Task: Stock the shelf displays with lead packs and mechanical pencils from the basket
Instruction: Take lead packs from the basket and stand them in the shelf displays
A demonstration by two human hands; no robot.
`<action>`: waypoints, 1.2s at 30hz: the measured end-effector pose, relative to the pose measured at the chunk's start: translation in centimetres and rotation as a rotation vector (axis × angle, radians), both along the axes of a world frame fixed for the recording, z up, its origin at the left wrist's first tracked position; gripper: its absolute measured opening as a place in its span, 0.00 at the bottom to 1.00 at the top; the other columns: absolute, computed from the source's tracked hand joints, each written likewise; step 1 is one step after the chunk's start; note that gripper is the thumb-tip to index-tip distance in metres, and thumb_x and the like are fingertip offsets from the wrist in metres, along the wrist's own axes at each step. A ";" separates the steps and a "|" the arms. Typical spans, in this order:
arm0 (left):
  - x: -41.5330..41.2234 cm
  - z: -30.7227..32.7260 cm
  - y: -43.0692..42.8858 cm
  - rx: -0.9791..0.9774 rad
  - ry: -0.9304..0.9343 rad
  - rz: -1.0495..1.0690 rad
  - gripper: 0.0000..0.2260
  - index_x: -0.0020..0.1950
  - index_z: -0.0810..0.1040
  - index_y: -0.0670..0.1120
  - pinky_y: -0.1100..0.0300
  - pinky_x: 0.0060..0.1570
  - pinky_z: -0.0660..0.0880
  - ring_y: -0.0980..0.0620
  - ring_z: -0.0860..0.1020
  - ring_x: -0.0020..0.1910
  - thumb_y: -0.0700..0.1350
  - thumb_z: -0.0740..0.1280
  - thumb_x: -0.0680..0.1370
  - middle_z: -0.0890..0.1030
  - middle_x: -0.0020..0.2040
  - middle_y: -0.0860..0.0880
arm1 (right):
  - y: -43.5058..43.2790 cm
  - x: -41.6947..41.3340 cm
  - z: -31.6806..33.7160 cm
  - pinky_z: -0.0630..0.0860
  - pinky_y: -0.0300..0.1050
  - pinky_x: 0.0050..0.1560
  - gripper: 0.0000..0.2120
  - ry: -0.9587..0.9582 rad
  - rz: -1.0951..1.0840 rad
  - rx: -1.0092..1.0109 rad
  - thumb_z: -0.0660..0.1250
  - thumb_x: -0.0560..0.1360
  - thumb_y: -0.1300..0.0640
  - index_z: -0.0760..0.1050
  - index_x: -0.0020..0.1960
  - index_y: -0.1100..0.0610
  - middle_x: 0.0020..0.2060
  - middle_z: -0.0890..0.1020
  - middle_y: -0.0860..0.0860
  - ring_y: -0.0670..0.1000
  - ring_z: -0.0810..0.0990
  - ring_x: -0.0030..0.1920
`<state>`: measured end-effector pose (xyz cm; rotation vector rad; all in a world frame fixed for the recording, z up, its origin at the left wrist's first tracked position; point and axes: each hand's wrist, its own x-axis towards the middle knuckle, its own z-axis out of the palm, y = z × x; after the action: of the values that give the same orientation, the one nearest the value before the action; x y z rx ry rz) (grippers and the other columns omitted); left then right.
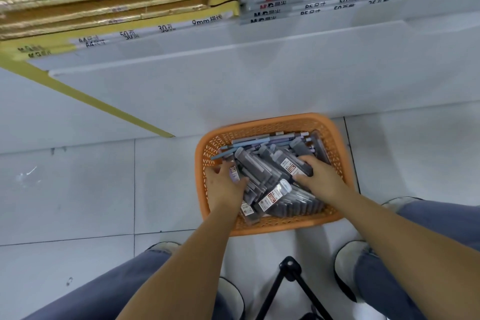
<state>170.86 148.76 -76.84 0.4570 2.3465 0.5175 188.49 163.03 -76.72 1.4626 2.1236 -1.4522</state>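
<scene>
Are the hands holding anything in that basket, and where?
Both hands are among the lead packs. The left hand and right hand each curl over a pack's end, but no lifted grip shows.

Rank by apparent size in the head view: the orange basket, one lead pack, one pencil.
1. Orange basket, by far the largest.
2. Lead pack.
3. Pencil: thinner, similar in length, and farther away, so that ranking is unsure.

Lead packs (270, 179) are crowding the orange basket (262, 227) at centre frame; bare floor tiles (78, 189) at left are lying open.
</scene>
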 end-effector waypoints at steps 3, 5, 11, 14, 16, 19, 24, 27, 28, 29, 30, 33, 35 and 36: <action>0.0 -0.2 -0.5 -0.062 0.005 -0.014 0.23 0.71 0.72 0.51 0.49 0.63 0.74 0.45 0.73 0.63 0.53 0.71 0.77 0.66 0.68 0.47 | 0.1 0.2 0.1 0.75 0.51 0.59 0.19 0.016 -0.039 -0.043 0.69 0.76 0.56 0.72 0.67 0.52 0.58 0.80 0.50 0.51 0.79 0.56; -0.2 -0.2 -0.6 -0.077 0.013 -0.029 0.24 0.71 0.71 0.51 0.48 0.62 0.75 0.45 0.74 0.63 0.53 0.71 0.77 0.66 0.68 0.47 | 0.1 0.3 0.1 0.75 0.52 0.60 0.19 0.022 -0.061 -0.069 0.69 0.77 0.56 0.71 0.66 0.53 0.58 0.80 0.50 0.51 0.78 0.57; -0.3 -0.3 0.3 -0.128 0.079 -0.089 0.21 0.70 0.74 0.46 0.52 0.54 0.78 0.49 0.75 0.52 0.47 0.69 0.78 0.68 0.67 0.47 | 0.2 0.6 -0.2 0.74 0.44 0.51 0.16 0.063 -0.159 -0.097 0.68 0.77 0.55 0.72 0.64 0.51 0.54 0.80 0.47 0.46 0.78 0.52; -0.4 -0.2 0.7 -0.143 0.093 -0.076 0.17 0.65 0.77 0.44 0.51 0.52 0.78 0.49 0.74 0.51 0.44 0.68 0.77 0.70 0.64 0.47 | 0.5 0.7 0.0 0.76 0.42 0.44 0.11 0.060 -0.198 -0.043 0.68 0.76 0.52 0.73 0.57 0.44 0.49 0.80 0.41 0.43 0.79 0.47; -0.4 -0.2 0.7 -0.162 0.111 -0.094 0.17 0.66 0.76 0.44 0.50 0.53 0.78 0.46 0.75 0.54 0.46 0.68 0.77 0.70 0.64 0.46 | 0.7 0.7 0.2 0.78 0.46 0.46 0.10 0.066 -0.215 -0.039 0.69 0.75 0.51 0.73 0.53 0.40 0.46 0.80 0.39 0.44 0.80 0.47; -0.3 -0.3 0.4 -0.175 0.117 -0.120 0.18 0.67 0.75 0.44 0.50 0.53 0.78 0.45 0.76 0.55 0.49 0.69 0.78 0.70 0.65 0.46 | 0.7 0.7 0.5 0.79 0.48 0.50 0.09 0.071 -0.214 -0.050 0.70 0.75 0.52 0.74 0.49 0.39 0.46 0.81 0.39 0.44 0.80 0.47; -0.5 -0.4 0.8 -0.169 0.097 -0.066 0.12 0.62 0.77 0.41 0.49 0.53 0.79 0.45 0.78 0.50 0.41 0.66 0.79 0.71 0.65 0.45 | 0.5 0.8 1.3 0.75 0.41 0.42 0.09 0.094 -0.244 -0.062 0.70 0.75 0.53 0.75 0.47 0.39 0.45 0.81 0.39 0.43 0.80 0.46; -0.7 -0.1 0.3 -0.155 0.094 -0.039 0.13 0.63 0.76 0.41 0.50 0.48 0.79 0.45 0.78 0.48 0.39 0.65 0.78 0.71 0.64 0.46 | 0.4 0.7 1.9 0.74 0.43 0.41 0.09 0.095 -0.253 -0.076 0.70 0.75 0.53 0.76 0.53 0.43 0.47 0.82 0.43 0.47 0.81 0.45; -0.7 0.0 -0.1 -0.139 0.092 -0.031 0.12 0.62 0.77 0.42 0.51 0.45 0.79 0.46 0.78 0.47 0.39 0.64 0.78 0.72 0.64 0.47 | 0.4 0.6 2.1 0.74 0.43 0.41 0.10 0.095 -0.253 -0.075 0.70 0.75 0.53 0.76 0.54 0.44 0.47 0.82 0.43 0.46 0.80 0.46; -0.6 0.1 -0.5 -0.127 0.097 -0.034 0.11 0.60 0.78 0.44 0.52 0.43 0.80 0.47 0.79 0.45 0.40 0.64 0.78 0.73 0.62 0.49 | 0.4 0.5 2.3 0.73 0.42 0.40 0.10 0.099 -0.252 -0.073 0.70 0.75 0.52 0.76 0.54 0.43 0.47 0.81 0.42 0.45 0.80 0.46; -0.5 0.2 -0.8 -0.125 0.114 -0.049 0.10 0.57 0.80 0.46 0.53 0.41 0.79 0.48 0.79 0.44 0.41 0.65 0.77 0.75 0.60 0.50 | 0.3 0.4 2.6 0.72 0.40 0.40 0.10 0.104 -0.247 -0.072 0.70 0.75 0.52 0.75 0.54 0.43 0.47 0.81 0.41 0.43 0.79 0.46; 0.4 0.8 -1.2 -0.038 0.059 -0.016 0.06 0.53 0.82 0.52 0.57 0.39 0.78 0.54 0.79 0.41 0.46 0.66 0.78 0.82 0.47 0.54 | -0.2 0.0 3.5 0.71 0.34 0.36 0.10 0.131 -0.227 -0.098 0.70 0.75 0.52 0.74 0.55 0.42 0.47 0.80 0.38 0.38 0.79 0.43; 1.0 1.7 -0.9 0.128 -0.160 0.110 0.05 0.52 0.81 0.50 0.55 0.42 0.81 0.54 0.82 0.41 0.45 0.67 0.80 0.84 0.45 0.53 | -0.5 -0.4 4.3 0.72 0.31 0.32 0.11 0.167 -0.240 -0.133 0.70 0.75 0.53 0.75 0.56 0.42 0.46 0.81 0.38 0.38 0.81 0.40; 1.3 2.3 -0.6 0.204 -0.272 0.166 0.04 0.52 0.81 0.48 0.55 0.44 0.82 0.52 0.83 0.43 0.45 0.67 0.80 0.85 0.46 0.51 | -0.8 -0.6 4.8 0.74 0.30 0.32 0.12 0.196 -0.251 -0.155 0.70 0.76 0.53 0.76 0.57 0.43 0.45 0.83 0.39 0.39 0.82 0.39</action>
<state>172.13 148.20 -74.52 0.2649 2.0883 0.8473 187.87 162.26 -71.96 1.6344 1.9296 -1.8743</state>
